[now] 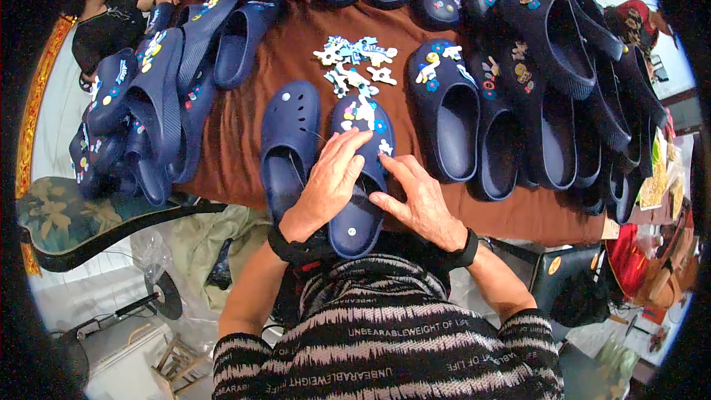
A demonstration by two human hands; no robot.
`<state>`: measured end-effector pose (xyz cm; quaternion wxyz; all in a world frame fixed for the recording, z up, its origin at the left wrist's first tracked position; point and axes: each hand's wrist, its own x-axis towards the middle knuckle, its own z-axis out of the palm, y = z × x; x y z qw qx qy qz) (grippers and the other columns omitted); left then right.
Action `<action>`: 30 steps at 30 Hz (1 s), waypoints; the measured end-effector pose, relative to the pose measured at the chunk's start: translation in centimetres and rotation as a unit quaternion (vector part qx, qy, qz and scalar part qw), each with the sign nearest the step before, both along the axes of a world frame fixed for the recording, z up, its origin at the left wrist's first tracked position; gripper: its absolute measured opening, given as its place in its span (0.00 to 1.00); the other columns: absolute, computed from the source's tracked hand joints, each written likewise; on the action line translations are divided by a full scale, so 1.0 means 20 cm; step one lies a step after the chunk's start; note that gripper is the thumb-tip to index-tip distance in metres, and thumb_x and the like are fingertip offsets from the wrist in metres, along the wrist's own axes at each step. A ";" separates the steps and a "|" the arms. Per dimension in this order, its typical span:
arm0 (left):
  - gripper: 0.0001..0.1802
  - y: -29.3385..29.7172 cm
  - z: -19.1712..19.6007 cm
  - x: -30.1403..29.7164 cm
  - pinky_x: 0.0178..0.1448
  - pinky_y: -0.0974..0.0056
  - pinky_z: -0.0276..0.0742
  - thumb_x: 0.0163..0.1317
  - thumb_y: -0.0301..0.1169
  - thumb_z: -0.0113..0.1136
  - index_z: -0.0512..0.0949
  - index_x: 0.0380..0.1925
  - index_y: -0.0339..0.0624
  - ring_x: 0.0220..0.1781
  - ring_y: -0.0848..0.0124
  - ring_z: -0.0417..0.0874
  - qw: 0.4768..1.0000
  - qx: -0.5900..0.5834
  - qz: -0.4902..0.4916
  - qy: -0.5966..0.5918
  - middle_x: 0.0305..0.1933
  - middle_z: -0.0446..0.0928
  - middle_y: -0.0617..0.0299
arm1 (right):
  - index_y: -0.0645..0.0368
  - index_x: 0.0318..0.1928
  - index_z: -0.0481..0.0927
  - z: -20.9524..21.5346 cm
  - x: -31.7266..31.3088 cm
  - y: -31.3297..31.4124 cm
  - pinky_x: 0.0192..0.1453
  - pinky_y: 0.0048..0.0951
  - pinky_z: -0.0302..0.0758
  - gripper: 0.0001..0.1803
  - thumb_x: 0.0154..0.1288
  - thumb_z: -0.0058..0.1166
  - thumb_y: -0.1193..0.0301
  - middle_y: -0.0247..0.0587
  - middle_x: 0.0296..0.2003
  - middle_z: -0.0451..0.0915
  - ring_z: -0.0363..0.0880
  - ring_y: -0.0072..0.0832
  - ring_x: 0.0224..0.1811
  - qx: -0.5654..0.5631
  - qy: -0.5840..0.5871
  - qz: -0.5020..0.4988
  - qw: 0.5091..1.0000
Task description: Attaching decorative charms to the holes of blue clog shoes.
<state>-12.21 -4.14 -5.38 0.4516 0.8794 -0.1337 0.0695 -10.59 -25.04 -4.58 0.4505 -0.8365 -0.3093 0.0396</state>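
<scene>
A dark blue clog [353,215] lies in front of me, toe pointing away, with white, pink and blue shoe charms [364,112] on its upper. My left hand [326,187] rests across its left side, fingers closed over the upper. At its right edge, my right hand [426,206] has the index finger against a small white charm [385,148] and the thumb by the foot opening. To the left lies a matching clog [290,112] with bare vent holes and one small white dot. Beyond the toes is a heap of loose white and blue charms [381,75].
Decorated clogs are stacked at left [157,96] and right [548,104], with more along the far side. Brown cloth [244,126] covers the table. A flowered padded seat [96,211] stands at left. Another person [111,33] is at the far left.
</scene>
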 end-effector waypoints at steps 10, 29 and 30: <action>0.21 0.01 0.00 0.00 0.78 0.51 0.55 0.75 0.36 0.45 0.72 0.62 0.39 0.73 0.50 0.66 1.000 -0.008 -0.013 -0.004 0.66 0.72 0.46 | 0.62 0.43 0.82 0.10 0.22 0.00 0.44 0.45 0.78 0.15 0.68 0.59 0.62 0.53 0.39 0.82 0.82 0.51 0.42 -0.083 -0.019 0.012 0.996; 0.14 0.18 0.06 -0.11 0.66 0.55 0.72 0.70 0.26 0.54 0.79 0.52 0.35 0.62 0.53 0.78 0.990 -0.097 0.085 -0.064 0.57 0.78 0.47 | 0.61 0.40 0.86 -0.19 1.36 0.42 0.53 0.48 0.81 0.12 0.58 0.53 0.76 0.61 0.42 0.84 0.84 0.52 0.49 -0.315 -0.178 -0.051 0.931; 0.13 0.19 0.05 -0.11 0.66 0.56 0.72 0.69 0.26 0.55 0.79 0.52 0.35 0.62 0.53 0.78 0.990 -0.101 0.078 -0.056 0.57 0.78 0.47 | 0.61 0.40 0.86 -0.17 1.35 0.44 0.53 0.48 0.81 0.12 0.58 0.53 0.76 0.61 0.42 0.84 0.84 0.52 0.49 -0.315 -0.178 -0.046 0.931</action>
